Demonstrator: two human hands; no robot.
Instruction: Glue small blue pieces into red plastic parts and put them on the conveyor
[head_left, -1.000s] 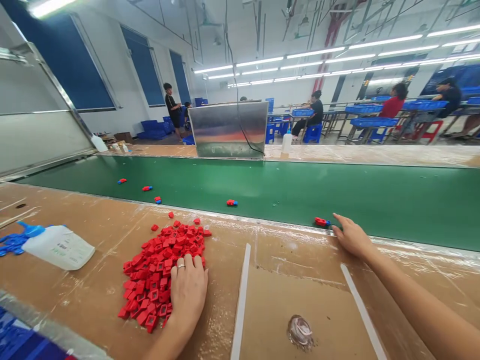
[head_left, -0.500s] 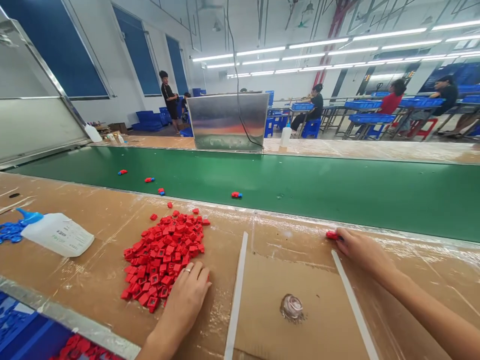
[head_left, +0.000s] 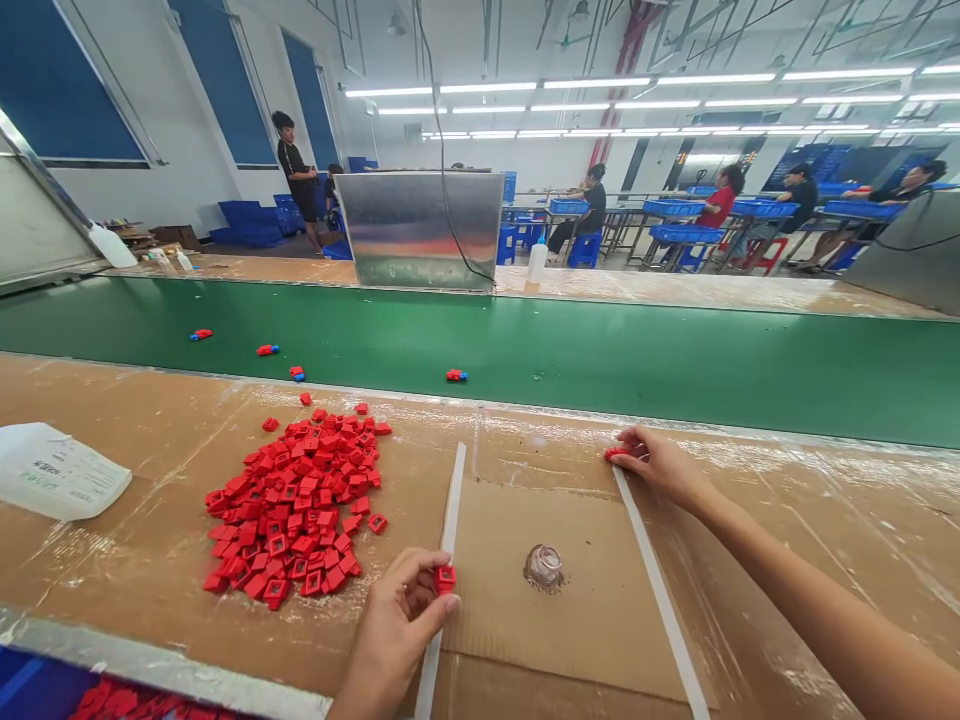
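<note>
My left hand [head_left: 401, 620] pinches a small red plastic block [head_left: 445, 579] with a square opening, between thumb and fingers, just over the left white strip [head_left: 454, 500]. To its left lies a heap of similar red blocks [head_left: 300, 500] on the brown work surface. Farther off, my right hand [head_left: 664, 468] has its thumb and fingers closed on a small red plastic piece [head_left: 616, 454] close to the top of the right white strip [head_left: 660, 585]. Its fingers partly hide that piece.
A green belt [head_left: 600, 360] runs across behind the work surface, carrying several red-and-blue pieces [head_left: 456, 376]. A round translucent lump [head_left: 544, 567] sits on cardboard [head_left: 502, 620] between the strips. At left lies a white bottle [head_left: 60, 470]. People sit at tables [head_left: 720, 200] beyond.
My left hand has come away from the heap to the right with a red block in it. The right hand still holds its red piece near the strip's top. The view has shifted right.
</note>
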